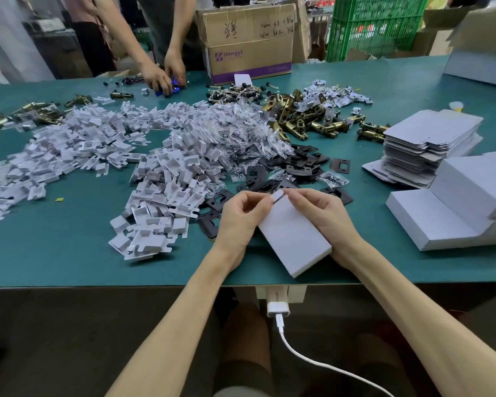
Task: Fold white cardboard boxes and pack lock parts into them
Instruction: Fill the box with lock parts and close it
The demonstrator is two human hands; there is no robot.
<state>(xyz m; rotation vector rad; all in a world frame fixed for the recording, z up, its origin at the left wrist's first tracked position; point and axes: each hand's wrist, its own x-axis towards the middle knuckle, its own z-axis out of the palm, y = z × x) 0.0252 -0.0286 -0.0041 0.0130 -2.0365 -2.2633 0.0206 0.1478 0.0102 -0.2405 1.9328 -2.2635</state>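
Lying aslant by the near edge of the green counter [69,253]: a flat white cardboard box [292,236], pinched at its far end flap by the left hand [241,213] and the right hand [322,210]. Best to tuck that flap in evenly, keeping both corners level and the body pressed flat. Little room ahead: black metal strike plates [287,167] just beyond, heaped white plastic inserts [161,181] near left, finished white boxes [441,219] toward the right edge. Open room only near-left.

1 white box [292,236], assembled, near end on desk [69,253], far-end flap almost tucked. Black plates [287,164] just behind box, brass latches [307,121] farther behind, flat blanks [430,138] right.
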